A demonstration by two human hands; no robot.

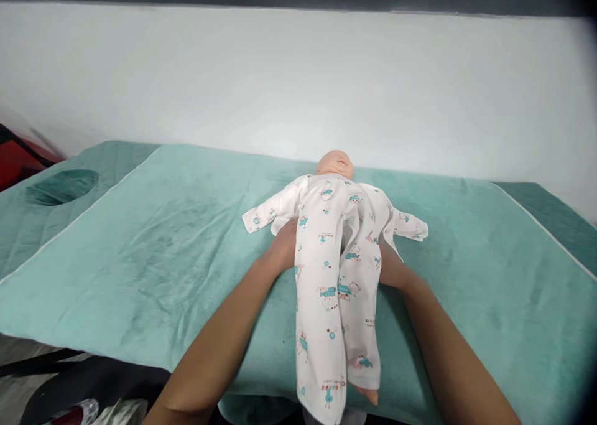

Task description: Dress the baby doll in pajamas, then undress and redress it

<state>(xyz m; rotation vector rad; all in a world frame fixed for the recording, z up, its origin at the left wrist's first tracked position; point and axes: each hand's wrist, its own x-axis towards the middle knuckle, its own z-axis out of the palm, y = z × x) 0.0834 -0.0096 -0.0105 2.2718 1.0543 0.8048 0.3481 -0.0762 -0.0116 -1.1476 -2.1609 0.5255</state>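
A baby doll [334,163] lies on its back, its head toward the wall. It wears a white printed top, with a sleeve [268,212] spread to each side. White printed baby trousers [321,288] cover its front and hang toward me, and one doll foot [367,394] shows below the shorter leg end. My left hand [285,241] reaches under the left side of the clothes, and my right hand [390,263] goes under the right side. Cloth hides the fingers of both hands, so what they grip does not show.
The doll rests on a teal bed cover [186,238] with a face hole [63,186] at the left end. A white wall [298,83] stands behind the bed. A black bag [93,387] lies below the front edge at left, and a red item [21,160] sits far left.
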